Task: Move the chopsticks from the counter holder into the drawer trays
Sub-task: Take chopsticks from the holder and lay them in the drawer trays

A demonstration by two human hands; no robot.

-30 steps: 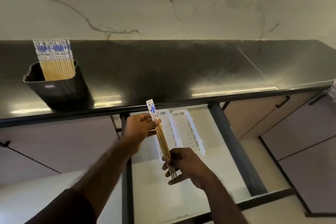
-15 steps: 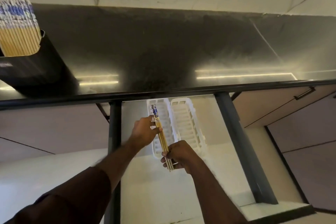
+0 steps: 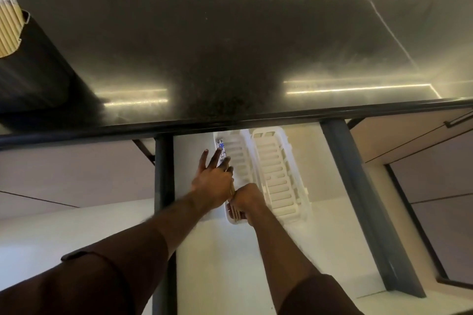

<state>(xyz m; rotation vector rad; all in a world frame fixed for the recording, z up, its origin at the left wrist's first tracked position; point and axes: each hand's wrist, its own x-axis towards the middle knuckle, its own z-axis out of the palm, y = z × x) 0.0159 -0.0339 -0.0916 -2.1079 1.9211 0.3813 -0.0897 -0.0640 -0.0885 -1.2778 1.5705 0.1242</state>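
Left hand spread flat, fingers straight, pressing a small bundle of chopsticks into the left white slotted tray; right hand curled round the bundle's near tips at the tray's near end. Beside it, touching, a second tray, inside an open drawer with pale floor (room at both sides). Above, glossy black counter; at far left, black holder packed with more chopsticks. No legible writing.

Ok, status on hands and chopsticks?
Left hand open, fingers spread over chopsticks. Right hand gripping their near ends. Bundle in left tray. Nothing blocking.
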